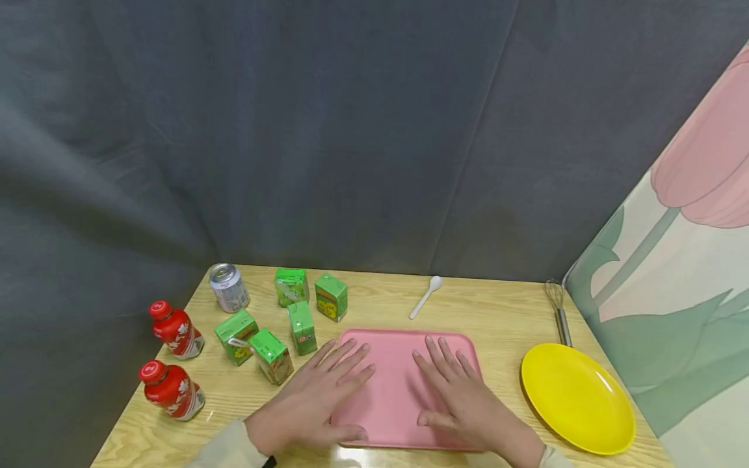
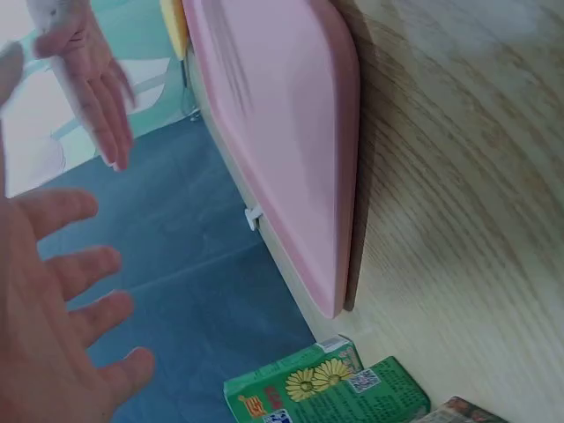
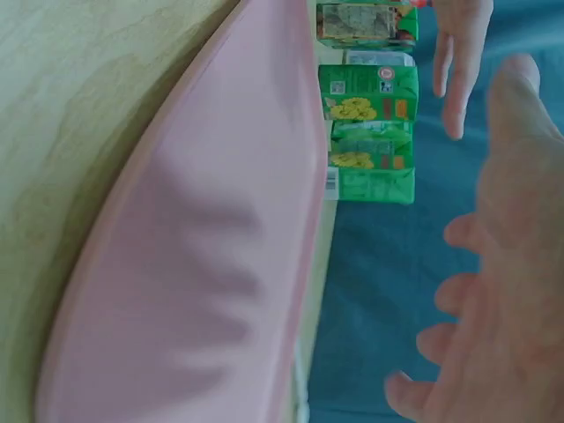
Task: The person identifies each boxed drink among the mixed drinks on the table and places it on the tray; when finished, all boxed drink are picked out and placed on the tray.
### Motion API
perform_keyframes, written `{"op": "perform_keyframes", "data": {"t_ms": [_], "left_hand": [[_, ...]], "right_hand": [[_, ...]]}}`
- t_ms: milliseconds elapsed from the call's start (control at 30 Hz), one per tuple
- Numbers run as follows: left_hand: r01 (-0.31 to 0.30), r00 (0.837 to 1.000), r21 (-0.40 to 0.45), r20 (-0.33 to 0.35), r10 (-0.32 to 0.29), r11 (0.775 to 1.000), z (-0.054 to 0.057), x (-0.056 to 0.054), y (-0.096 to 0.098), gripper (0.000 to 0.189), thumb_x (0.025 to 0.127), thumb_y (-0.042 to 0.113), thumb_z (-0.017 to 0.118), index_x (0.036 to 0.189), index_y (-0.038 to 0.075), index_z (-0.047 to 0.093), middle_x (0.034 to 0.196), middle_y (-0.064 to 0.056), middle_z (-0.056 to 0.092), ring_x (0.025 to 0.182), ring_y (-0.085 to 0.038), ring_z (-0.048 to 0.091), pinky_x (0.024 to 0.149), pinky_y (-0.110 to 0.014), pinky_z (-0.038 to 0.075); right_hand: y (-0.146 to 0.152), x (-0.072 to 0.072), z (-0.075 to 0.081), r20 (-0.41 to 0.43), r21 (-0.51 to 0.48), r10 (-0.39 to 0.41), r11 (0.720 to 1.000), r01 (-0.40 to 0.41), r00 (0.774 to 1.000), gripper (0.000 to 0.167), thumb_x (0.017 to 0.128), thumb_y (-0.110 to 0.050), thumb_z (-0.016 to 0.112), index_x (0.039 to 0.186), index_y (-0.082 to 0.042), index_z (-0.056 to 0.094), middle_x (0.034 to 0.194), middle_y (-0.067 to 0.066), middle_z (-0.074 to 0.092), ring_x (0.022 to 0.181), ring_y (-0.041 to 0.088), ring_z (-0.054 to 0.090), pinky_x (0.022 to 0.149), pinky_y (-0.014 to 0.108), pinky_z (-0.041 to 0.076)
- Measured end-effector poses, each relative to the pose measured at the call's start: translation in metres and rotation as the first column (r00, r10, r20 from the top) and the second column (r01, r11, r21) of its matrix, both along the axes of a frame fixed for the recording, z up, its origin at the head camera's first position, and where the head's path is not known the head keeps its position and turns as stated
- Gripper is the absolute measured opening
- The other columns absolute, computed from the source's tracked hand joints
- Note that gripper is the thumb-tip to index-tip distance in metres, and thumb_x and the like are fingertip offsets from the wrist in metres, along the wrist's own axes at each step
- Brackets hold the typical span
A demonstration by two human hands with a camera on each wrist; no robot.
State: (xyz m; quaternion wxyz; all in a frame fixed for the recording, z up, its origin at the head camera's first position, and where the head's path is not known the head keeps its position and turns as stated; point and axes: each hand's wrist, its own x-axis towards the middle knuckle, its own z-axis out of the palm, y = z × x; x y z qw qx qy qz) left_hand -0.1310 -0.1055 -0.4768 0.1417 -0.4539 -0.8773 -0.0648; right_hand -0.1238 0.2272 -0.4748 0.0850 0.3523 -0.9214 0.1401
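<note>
Both hands hover palm down with fingers spread, holding nothing. In the head view my left hand (image 1: 322, 396) overlaps the left edge of a pink tray (image 1: 392, 390). My right hand (image 1: 459, 403) is over the tray's right part, and the right wrist view shows its finger shadows on the tray (image 3: 203, 264). Left of the left hand stand several green drink cartons, the nearest being a carton (image 1: 272, 357) with a brown picture on its side. Another carton (image 1: 302, 328) stands close to the tray's upper left corner.
Two red bottles (image 1: 175, 328) with red caps lean in view at the left edge, near a silver can (image 1: 229, 287). Behind the tray lies a white spoon (image 1: 426, 298). A yellow plate (image 1: 578, 398) and a whisk (image 1: 560, 315) lie at the right. Dark curtain (image 1: 351, 143) hangs behind the table.
</note>
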Motion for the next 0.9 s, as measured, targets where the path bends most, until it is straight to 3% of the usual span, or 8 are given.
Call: {"op": "perform_keyframes", "data": {"t_ms": [133, 233, 300, 367, 467, 633, 800, 900], "left_hand": [[-0.058, 0.997, 0.112, -0.039, 0.063, 0.992, 0.0, -0.004, -0.008, 0.065, 0.096, 0.057, 0.061, 0.146, 0.016, 0.056, 0.159, -0.012, 0.036, 0.148, -0.035, 0.028, 0.115, -0.056, 0.027], [-0.12, 0.989, 0.213, -0.061, 0.136, 0.97, 0.002, -0.006, -0.018, 0.049, 0.092, 0.044, 0.071, 0.133, 0.016, 0.067, 0.15, -0.013, 0.048, 0.14, -0.037, 0.039, 0.11, -0.057, 0.033], [-0.166, 0.98, 0.271, -0.063, 0.189, 0.948, 0.004, -0.006, -0.028, 0.043, 0.092, 0.041, 0.071, 0.127, 0.016, 0.071, 0.145, -0.014, 0.052, 0.136, -0.038, 0.043, 0.109, -0.056, 0.036], [-0.212, 0.966, 0.305, -0.078, 0.246, 0.928, 0.005, -0.007, -0.039, 0.039, 0.093, 0.041, 0.069, 0.123, 0.015, 0.072, 0.141, -0.016, 0.055, 0.132, -0.04, 0.046, 0.107, -0.057, 0.037], [-0.278, 0.941, 0.33, -0.097, 0.325, 0.902, 0.006, -0.007, -0.057, 0.038, 0.09, 0.038, 0.072, 0.12, 0.014, 0.073, 0.136, -0.017, 0.057, 0.128, -0.043, 0.048, 0.102, -0.059, 0.04], [-0.383, 0.901, 0.287, -0.093, 0.423, 0.878, 0.005, -0.005, -0.078, 0.041, 0.084, 0.034, 0.078, 0.119, 0.013, 0.073, 0.132, -0.016, 0.058, 0.121, -0.042, 0.051, 0.093, -0.06, 0.044], [-0.453, 0.88, 0.231, -0.039, 0.473, 0.861, 0.004, -0.003, -0.085, 0.041, 0.084, 0.034, 0.081, 0.121, 0.016, 0.073, 0.13, -0.014, 0.06, 0.118, -0.038, 0.052, 0.092, -0.06, 0.044], [-0.461, 0.879, 0.224, -0.012, 0.476, 0.858, 0.003, -0.004, -0.085, 0.04, 0.084, 0.03, 0.084, 0.12, 0.016, 0.074, 0.13, -0.015, 0.059, 0.118, -0.038, 0.051, 0.088, -0.057, 0.048]], "right_hand": [[0.007, -0.01, -0.005, 0.099, -0.123, -0.105, 0.985, 0.117, 0.99, 0.074, 0.095, -0.052, 0.067, 0.155, -0.015, 0.044, 0.162, 0.009, 0.032, 0.135, 0.033, 0.049, 0.097, 0.055, 0.048], [0.019, -0.022, -0.014, 0.195, -0.234, -0.216, 0.937, 0.259, 0.957, 0.058, 0.098, -0.039, 0.069, 0.147, -0.012, 0.055, 0.146, 0.009, 0.055, 0.115, 0.026, 0.065, 0.084, 0.049, 0.056], [0.03, -0.03, -0.019, 0.213, -0.274, -0.287, 0.9, 0.34, 0.934, 0.05, 0.096, -0.029, 0.073, 0.14, -0.007, 0.061, 0.13, 0.012, 0.066, 0.103, 0.026, 0.069, 0.078, 0.045, 0.057], [0.041, -0.036, -0.022, 0.198, -0.264, -0.361, 0.876, 0.405, 0.911, 0.045, 0.094, -0.02, 0.076, 0.133, -0.003, 0.064, 0.116, 0.015, 0.07, 0.092, 0.026, 0.07, 0.071, 0.042, 0.058], [0.055, -0.042, -0.025, 0.153, -0.177, -0.457, 0.86, 0.479, 0.876, 0.043, 0.09, -0.017, 0.079, 0.127, 0.002, 0.067, 0.111, 0.016, 0.068, 0.082, 0.023, 0.066, 0.065, 0.038, 0.055], [0.066, -0.048, -0.033, 0.187, -0.068, -0.504, 0.85, 0.523, 0.843, 0.04, 0.089, -0.013, 0.079, 0.123, 0.005, 0.068, 0.098, 0.013, 0.066, 0.069, 0.016, 0.059, 0.059, 0.032, 0.052], [0.067, -0.057, -0.041, 0.2, -0.019, -0.529, 0.839, 0.543, 0.825, 0.034, 0.091, -0.008, 0.075, 0.121, 0.006, 0.069, 0.089, 0.009, 0.064, 0.07, 0.018, 0.057, 0.061, 0.034, 0.053], [0.067, -0.063, -0.044, 0.213, -0.012, -0.533, 0.836, 0.548, 0.819, 0.028, 0.093, -0.008, 0.072, 0.117, 0.006, 0.07, 0.083, 0.007, 0.063, 0.066, 0.017, 0.055, 0.058, 0.033, 0.05]]}}
